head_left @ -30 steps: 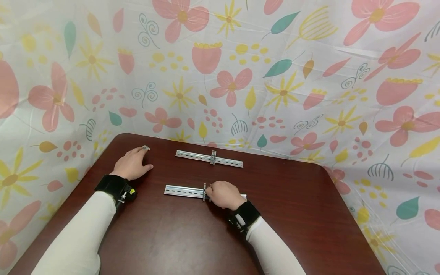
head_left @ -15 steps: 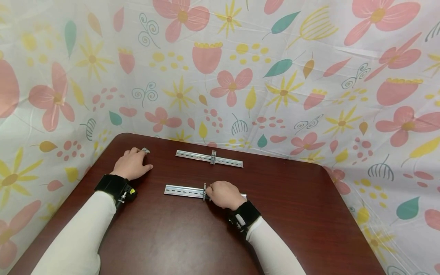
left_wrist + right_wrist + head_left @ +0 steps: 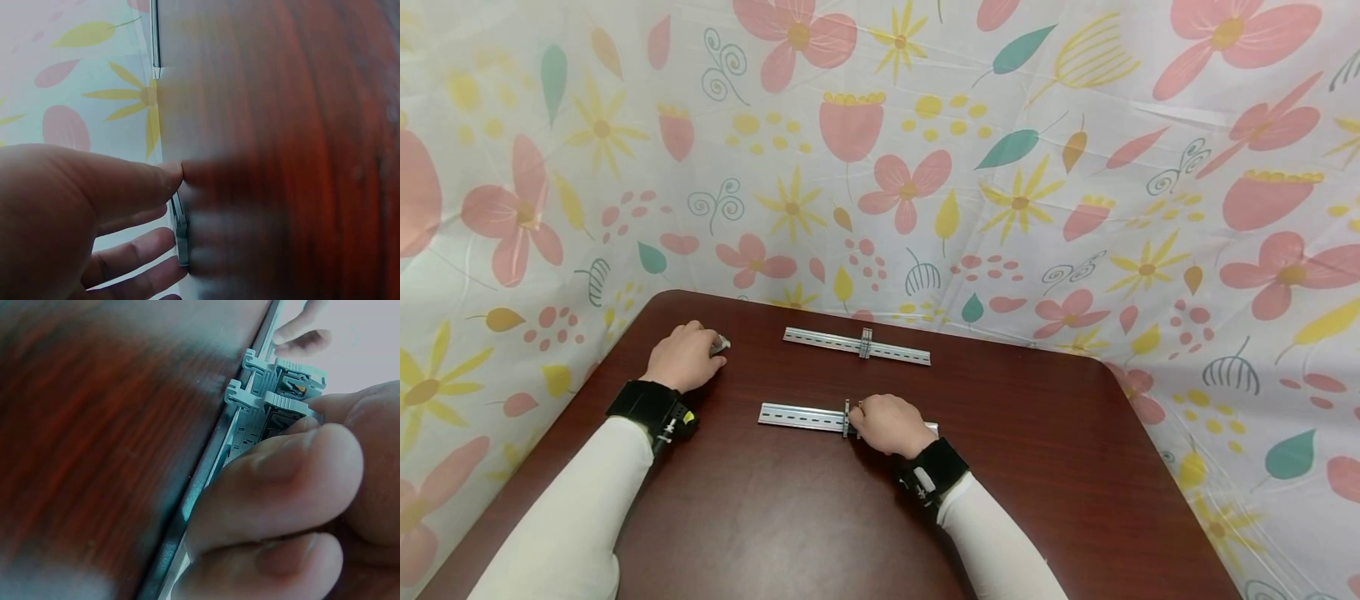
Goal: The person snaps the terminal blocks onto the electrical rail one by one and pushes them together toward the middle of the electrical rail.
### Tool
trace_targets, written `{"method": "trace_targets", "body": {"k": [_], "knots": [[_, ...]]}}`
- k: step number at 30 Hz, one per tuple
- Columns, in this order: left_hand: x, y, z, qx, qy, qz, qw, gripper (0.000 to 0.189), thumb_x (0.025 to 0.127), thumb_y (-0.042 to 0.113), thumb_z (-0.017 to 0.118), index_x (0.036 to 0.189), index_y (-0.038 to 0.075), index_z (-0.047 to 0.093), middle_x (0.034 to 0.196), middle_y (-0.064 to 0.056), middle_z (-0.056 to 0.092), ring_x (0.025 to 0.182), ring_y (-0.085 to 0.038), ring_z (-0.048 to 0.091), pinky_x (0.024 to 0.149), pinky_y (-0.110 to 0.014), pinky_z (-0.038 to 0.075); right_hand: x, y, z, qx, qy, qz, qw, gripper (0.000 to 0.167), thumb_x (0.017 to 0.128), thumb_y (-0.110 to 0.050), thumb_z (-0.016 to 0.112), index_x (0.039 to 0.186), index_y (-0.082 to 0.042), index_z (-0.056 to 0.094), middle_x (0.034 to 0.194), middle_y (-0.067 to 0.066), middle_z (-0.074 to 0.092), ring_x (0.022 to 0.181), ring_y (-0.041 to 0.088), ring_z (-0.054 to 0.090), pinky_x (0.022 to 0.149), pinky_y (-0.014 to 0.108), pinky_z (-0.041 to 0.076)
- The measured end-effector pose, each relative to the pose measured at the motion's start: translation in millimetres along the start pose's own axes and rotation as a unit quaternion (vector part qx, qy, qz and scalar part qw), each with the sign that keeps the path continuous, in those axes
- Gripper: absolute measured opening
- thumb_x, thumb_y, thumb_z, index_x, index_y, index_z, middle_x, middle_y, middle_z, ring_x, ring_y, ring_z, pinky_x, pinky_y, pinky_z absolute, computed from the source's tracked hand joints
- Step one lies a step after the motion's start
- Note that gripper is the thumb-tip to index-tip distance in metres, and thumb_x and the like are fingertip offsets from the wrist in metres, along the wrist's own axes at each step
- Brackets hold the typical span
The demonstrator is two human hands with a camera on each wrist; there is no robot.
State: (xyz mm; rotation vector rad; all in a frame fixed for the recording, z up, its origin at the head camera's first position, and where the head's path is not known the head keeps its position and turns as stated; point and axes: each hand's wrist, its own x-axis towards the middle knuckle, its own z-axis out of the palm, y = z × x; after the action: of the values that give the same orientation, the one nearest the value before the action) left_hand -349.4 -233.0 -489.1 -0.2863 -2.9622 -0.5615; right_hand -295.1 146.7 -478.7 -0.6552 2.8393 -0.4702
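At the table's left, my left hand (image 3: 685,358) has its fingers and thumb around a small grey terminal block (image 3: 721,344), which is low at the tabletop. In the left wrist view the fingertips touch this block (image 3: 181,240), and the thumb covers its upper end. My right hand (image 3: 891,425) is at the near slotted metal DIN rail (image 3: 801,417), its thumb and curled fingers pinching a terminal block (image 3: 284,415) seated there. Just beyond that one, a second terminal block (image 3: 300,381) sits on the same rail. The hand hides part of the rail.
Farther back lies another DIN rail (image 3: 820,338), with terminal blocks (image 3: 866,343) clipped near its middle. The brown table (image 3: 1037,467) has rounded back corners. A flower-print curtain (image 3: 925,167) hangs behind and beside it.
The left fingers have curled in and drawn the loose terminal block a little toward the thumb and the person. My right hand and both rails stay where they were.
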Motion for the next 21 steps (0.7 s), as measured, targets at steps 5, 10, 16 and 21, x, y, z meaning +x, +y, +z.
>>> {"method": "trace_targets", "body": {"k": [5,10,16,21], "knots": [[-0.5,-1.2,1.0,-0.006,0.013,0.007,0.9999,0.025,0.103,0.013,0.077,0.123,-0.002,0.08,0.117,-0.023,0.066,0.107,-0.042,0.064,0.083,-0.06,0.059,0.0,-0.3,-0.1,0.002,-0.002,0.002,1.0,0.052,0.113,-0.023,0.051,0.062,-0.019,0.055,0.053,-0.002,0.051,0.044,0.017,0.052,0.052,0.031,0.04],[-1.2,-3.8,0.1,-0.016,0.021,0.013,0.9996,0.021,0.101,0.008,0.077,0.119,-0.003,0.08,0.112,-0.022,0.067,0.1,-0.039,0.066,0.082,-0.058,0.06,-0.4,-0.7,-0.1,0.003,-0.002,0.002,1.0,0.052,0.113,-0.023,0.051,0.062,-0.018,0.055,0.054,-0.002,0.052,0.044,0.017,0.053,0.053,0.031,0.041],[-1.7,-4.1,-0.1,-0.023,0.021,0.012,0.9994,0.022,0.101,0.006,0.074,0.12,-0.004,0.079,0.112,-0.024,0.067,0.099,-0.039,0.064,0.083,-0.057,0.059,-1.1,-0.8,-0.6,0.005,-0.006,0.005,1.0,0.052,0.114,-0.024,0.051,0.062,-0.019,0.055,0.053,-0.003,0.051,0.043,0.016,0.053,0.053,0.032,0.042],[-3.0,-2.7,-1.8,-0.033,0.014,0.002,0.9993,0.027,0.1,0.005,0.068,0.124,-0.007,0.076,0.117,-0.027,0.067,0.104,-0.042,0.062,0.085,-0.058,0.057,-1.3,-0.5,-0.8,0.009,-0.008,0.008,0.9999,0.051,0.113,-0.024,0.051,0.062,-0.019,0.054,0.052,-0.004,0.05,0.043,0.015,0.053,0.052,0.032,0.042]]}}
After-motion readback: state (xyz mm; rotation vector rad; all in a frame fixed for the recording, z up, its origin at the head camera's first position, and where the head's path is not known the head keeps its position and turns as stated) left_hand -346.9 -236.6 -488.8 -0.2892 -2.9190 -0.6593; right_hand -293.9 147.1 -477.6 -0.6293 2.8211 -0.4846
